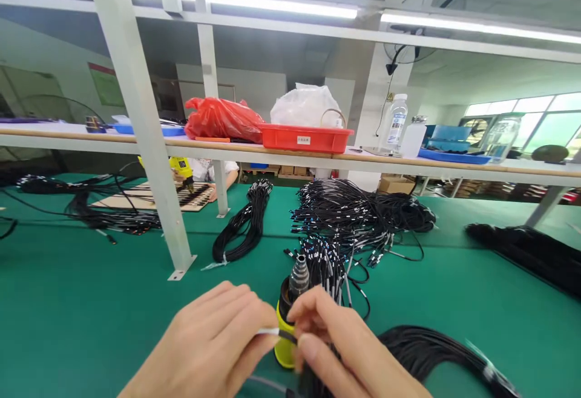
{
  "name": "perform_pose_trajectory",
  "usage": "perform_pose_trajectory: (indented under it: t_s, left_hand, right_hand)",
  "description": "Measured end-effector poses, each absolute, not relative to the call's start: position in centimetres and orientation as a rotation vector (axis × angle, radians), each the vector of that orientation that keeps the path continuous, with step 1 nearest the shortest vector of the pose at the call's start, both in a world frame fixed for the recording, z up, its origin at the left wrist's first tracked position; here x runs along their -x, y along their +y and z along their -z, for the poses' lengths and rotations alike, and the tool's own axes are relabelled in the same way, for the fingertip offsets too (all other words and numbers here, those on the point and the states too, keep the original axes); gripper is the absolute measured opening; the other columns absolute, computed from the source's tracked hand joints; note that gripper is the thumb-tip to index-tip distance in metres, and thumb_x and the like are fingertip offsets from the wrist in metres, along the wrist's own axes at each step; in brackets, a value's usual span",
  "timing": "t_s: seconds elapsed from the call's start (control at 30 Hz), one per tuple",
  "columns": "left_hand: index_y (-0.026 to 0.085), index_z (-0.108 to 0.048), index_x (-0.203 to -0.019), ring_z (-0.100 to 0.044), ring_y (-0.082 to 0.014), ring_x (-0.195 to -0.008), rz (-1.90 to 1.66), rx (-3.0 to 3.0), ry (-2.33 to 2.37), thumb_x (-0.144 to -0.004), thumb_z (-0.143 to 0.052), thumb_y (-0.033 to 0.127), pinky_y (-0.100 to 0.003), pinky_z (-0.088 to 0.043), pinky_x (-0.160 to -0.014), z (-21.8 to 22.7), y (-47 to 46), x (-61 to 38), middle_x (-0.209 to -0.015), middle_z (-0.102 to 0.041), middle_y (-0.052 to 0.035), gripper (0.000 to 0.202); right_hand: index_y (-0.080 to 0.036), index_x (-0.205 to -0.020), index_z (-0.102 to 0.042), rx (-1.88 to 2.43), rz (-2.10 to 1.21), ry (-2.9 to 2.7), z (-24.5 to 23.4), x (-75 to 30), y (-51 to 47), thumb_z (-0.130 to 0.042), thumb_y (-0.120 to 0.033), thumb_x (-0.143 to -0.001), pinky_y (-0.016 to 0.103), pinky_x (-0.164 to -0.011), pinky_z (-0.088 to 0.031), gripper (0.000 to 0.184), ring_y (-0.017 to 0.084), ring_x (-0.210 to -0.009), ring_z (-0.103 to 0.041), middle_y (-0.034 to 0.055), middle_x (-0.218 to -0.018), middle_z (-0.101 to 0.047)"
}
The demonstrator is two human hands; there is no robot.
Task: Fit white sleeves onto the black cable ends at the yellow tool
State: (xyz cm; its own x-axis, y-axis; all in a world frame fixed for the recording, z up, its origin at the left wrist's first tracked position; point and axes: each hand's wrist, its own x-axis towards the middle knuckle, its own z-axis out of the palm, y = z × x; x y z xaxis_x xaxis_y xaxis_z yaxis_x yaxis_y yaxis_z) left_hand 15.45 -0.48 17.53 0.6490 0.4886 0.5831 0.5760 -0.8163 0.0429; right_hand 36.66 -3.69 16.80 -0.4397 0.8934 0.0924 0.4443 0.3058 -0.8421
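Note:
A thin black cable with a white sleeve spans the gap between my hands. My left hand is closed in a pinch around the white-sleeved part. The thumb and fingers of my right hand are closed at the cable's black part; its end is hidden behind them. Just beyond my fingers a yellow and black heat gun stands upright, its stepped metal nozzle pointing up. Part of a grey cable shows below my hands.
Behind the heat gun lies a large pile of black cables. A looped bundle is left of it, and another bundle at right. A white post and shelf cross the bench. Another person's arm shows behind.

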Motion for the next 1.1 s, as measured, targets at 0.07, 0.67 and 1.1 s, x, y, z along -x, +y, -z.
perform_pose_trajectory:
  t_s: [0.07,0.67,1.1]
  left_hand:
    - [0.027,-0.055,-0.090,-0.061,-0.0110,-0.072,0.938,2.737,-0.941,-0.097,-0.042,0.026,-0.020,-0.048,-0.080,-18.1,-0.2,-16.3,-0.080,-0.064,0.0068,0.015]
    - [0.024,-0.052,-0.075,-0.053,-0.0164,-0.067,0.897,2.808,-1.500,-0.094,-0.041,0.045,-0.027,-0.040,-0.060,-16.4,3.7,-17.7,-0.072,-0.059,0.0027,0.031]
    - [0.020,-0.052,-0.066,-0.039,-0.0127,-0.055,1.157,2.946,-1.796,-0.096,-0.029,0.053,-0.025,-0.029,-0.053,-16.0,6.1,-18.5,-0.060,-0.046,0.0045,0.049]
  right_hand:
    - [-0.022,-0.095,-0.047,1.143,-1.064,-1.937,-17.0,-37.1,-3.0,-0.037,-0.039,-0.098,0.025,-0.071,-0.046,0.020,0.013,-0.076,-0.053,0.0006,-0.084,-0.055]
    - [-0.020,-0.073,-0.041,1.163,-0.794,-1.787,-16.6,-39.3,2.6,-0.048,-0.031,-0.092,0.022,-0.054,-0.028,0.023,0.010,-0.061,-0.033,-0.0051,-0.068,-0.039]
    - [-0.021,-0.071,-0.039,1.292,-0.641,-1.756,-15.3,-38.9,4.8,-0.053,-0.031,-0.086,0.022,-0.047,-0.023,0.023,0.009,-0.053,-0.029,-0.0069,-0.060,-0.038]
